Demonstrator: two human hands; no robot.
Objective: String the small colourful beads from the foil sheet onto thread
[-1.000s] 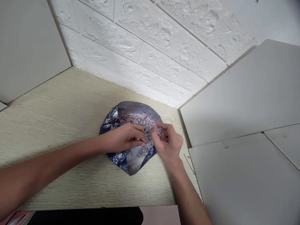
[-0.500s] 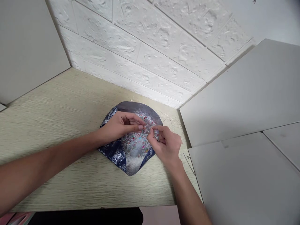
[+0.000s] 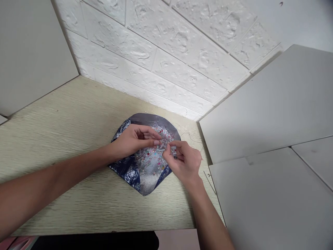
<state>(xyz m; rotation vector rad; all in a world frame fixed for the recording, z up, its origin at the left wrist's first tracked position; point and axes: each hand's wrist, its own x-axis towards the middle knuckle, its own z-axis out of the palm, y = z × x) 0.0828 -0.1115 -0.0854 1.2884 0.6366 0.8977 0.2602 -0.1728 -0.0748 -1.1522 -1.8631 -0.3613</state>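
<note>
A dark blue patterned cloth pouch or bowl (image 3: 132,173) with a grey lining lies on the table, full of small beads (image 3: 149,156) in clear, pink, red and blue. Above the beads, my left hand (image 3: 135,139) pinches thumb against fingers on something too small to make out. My right hand (image 3: 183,158) is close on its right, thumb and index fingertip pressed together around one end of a thin, pale strand (image 3: 163,141), perhaps thread or wire. This strand spans the short gap between the two hands.
The pale wood-grain table (image 3: 78,205) runs up to a white brick-pattern wall (image 3: 156,62). Grey-white panels (image 3: 273,180) stand close on the right, another panel (image 3: 33,55) at the left. Fine clear strands (image 3: 191,133) and a thin rod (image 3: 210,182) lie by the right panel.
My right hand's fingertips have shifted very slightly, and the thin strand between the hands shows more clearly. The left hand and the beads' container stay in place.
</note>
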